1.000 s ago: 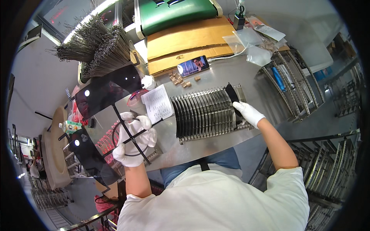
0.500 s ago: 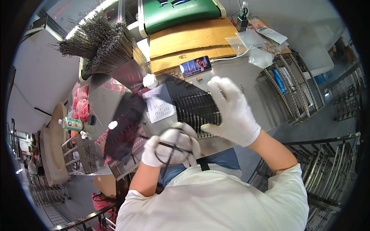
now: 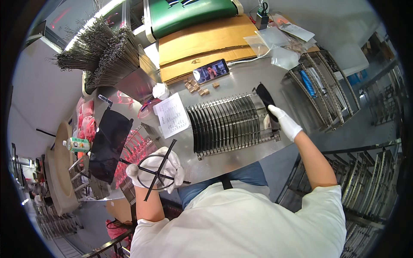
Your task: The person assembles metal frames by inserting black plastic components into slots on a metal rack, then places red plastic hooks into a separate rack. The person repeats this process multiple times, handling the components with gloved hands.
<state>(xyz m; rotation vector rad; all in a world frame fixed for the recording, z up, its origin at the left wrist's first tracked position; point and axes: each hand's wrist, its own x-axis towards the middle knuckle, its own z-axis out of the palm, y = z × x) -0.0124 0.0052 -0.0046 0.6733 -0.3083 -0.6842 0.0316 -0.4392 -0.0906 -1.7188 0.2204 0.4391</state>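
My left hand (image 3: 158,170), in a white glove, grips a black wire ring with crossed spokes (image 3: 155,171) near the table's front left edge. My right hand (image 3: 283,123), also gloved, holds a dark flat lens-like piece (image 3: 266,99) at the right end of a metal rack (image 3: 232,124). The rack lies on the steel table and carries several dark plates standing on edge in a row.
A paper sheet (image 3: 172,115) lies left of the rack. A phone (image 3: 210,71) and small brown blocks (image 3: 197,86) sit behind it, before cardboard (image 3: 202,47). A dark panel (image 3: 109,142) and red pieces (image 3: 137,148) are at the left, wire bundles (image 3: 103,56) farther back, metal racks (image 3: 320,90) at the right.
My left hand with the ring dropped back to the lower left. My right hand swung from the middle to the rack's right end, holding a dark piece there.
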